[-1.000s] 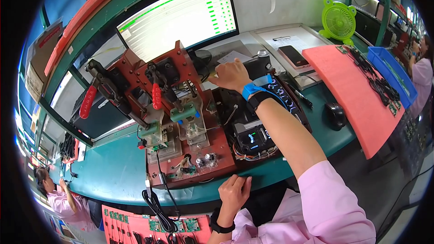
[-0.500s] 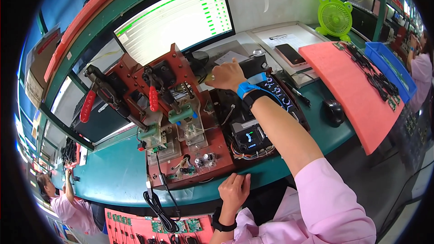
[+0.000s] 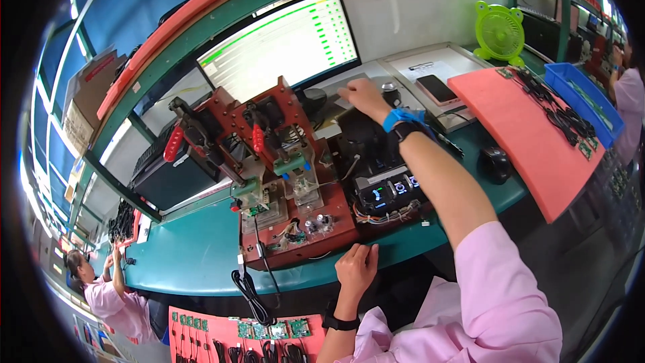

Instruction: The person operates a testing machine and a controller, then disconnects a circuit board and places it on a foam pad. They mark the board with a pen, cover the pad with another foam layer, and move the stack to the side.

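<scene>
In the head view, a red two-station fixture (image 3: pixel 339 220) stands on the green table (image 3: pixel 195 255), just toward seven o'clock from the middle. A black cable (image 3: pixel 246 290) runs from its left station over the front edge, its coil hanging at seven o'clock; this piece appears to be connected already and not yet taken off. The monitor (image 3: pixel 282 47), between eleven and twelve, shows rows with green marks.

The person's right hand (image 3: pixel 366 99) reaches to one o'clock, beyond the black device with lit dials (image 3: pixel 390 192); whether its grip is open or closed on anything cannot be told. The left hand (image 3: pixel 357 269), between five and six at the table edge, is loosely curled with nothing visible in it.

Boards and cables lie on the lower pink mat (image 3: pixel 220 327) at seven o'clock and on the right pink mat (image 3: pixel 497 121) at three; which are finished and which are left, the view does not settle.

Between two and three, a blue bin (image 3: pixel 610 136) holds flat greenish pieces, too small to identify. The cardboard box (image 3: pixel 94 104) between nine and ten hides its contents.
</scene>
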### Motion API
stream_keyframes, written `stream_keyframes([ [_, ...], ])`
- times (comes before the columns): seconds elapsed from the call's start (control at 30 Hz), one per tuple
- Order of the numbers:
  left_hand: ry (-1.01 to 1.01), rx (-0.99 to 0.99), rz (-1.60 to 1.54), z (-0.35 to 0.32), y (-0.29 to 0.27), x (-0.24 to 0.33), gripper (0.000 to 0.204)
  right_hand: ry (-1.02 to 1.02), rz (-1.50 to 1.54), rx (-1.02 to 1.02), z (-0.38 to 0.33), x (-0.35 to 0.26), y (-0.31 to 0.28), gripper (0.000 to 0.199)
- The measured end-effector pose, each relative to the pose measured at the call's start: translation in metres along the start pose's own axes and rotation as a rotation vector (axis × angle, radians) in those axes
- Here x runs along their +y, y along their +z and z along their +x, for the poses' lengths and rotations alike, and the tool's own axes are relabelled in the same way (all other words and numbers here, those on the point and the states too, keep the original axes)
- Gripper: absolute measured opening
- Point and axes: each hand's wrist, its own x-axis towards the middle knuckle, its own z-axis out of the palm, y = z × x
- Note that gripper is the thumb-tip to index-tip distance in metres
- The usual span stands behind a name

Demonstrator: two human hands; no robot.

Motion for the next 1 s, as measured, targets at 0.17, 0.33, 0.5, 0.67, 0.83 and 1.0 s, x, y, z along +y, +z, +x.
stream_keyframes([
  [0.17, 0.0, -0.015, 0.026, -0.002, -0.005, -0.007, 0.021, -0.06, -0.657, -0.321, -0.037, 0.007, -0.118, 0.029],
  [0.33, 0.003, -0.017, -0.036, 0.002, -0.001, 0.0, 0.022, 0.448, -0.936, -0.66, -0.15, 0.049, -0.218, 0.042],
  [0.5, -0.001, -0.018, -0.013, 0.002, -0.004, -0.004, 0.021, 0.326, -0.818, -0.081, -0.241, 0.069, -0.199, 0.046],
  [0.67, 0.041, -0.001, -0.062, -0.002, -0.005, -0.005, 0.019, 0.222, -0.708, 0.125, -0.248, 0.083, -0.199, 0.04],
  [0.83, 0.245, -0.206, -0.194, -0.063, 0.013, 0.002, 0.015, 0.247, -0.794, 0.125, -0.245, 0.087, -0.196, 0.037],
  [1.0, -0.502, -0.729, 0.126, -0.179, 0.076, -0.105, 0.025, 0.232, -0.828, 0.109, -0.243, 0.075, -0.19, 0.033],
])
